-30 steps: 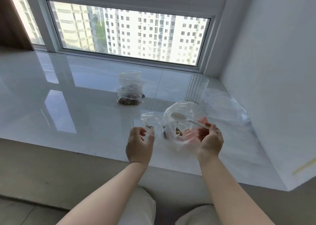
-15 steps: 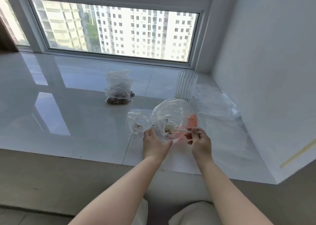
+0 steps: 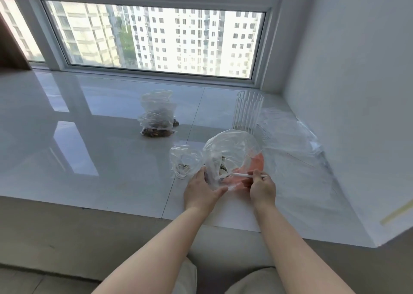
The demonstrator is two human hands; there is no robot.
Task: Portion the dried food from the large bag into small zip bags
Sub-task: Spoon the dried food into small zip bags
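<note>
- A shiny white ledge runs under a big window, and tall buildings show outside.
- The large bag sits near the front edge of the ledge. It is clear, its mouth is open wide, and it has a pink patch on its right side.
- The left hand is at the large bag's front left side. Its fingers and thumb curl around the plastic there and hold it.
- The right hand is just right of the large bag's front. It pinches the handle of a white spoon.
- The spoon lies almost flat, and its bowl end pokes into the large bag, where some dark bits of dried food lie.
- A small zip bag stands touching the large bag's left side, with a few dark bits inside.
- Behind the large bag and to its left, well apart, stand filled small bags with brown food at the bottom.
- Just behind the large bag stands a clear ribbed cup.
- To the right of the large bag lies a pile of flat clear bags, near the wall.
</note>
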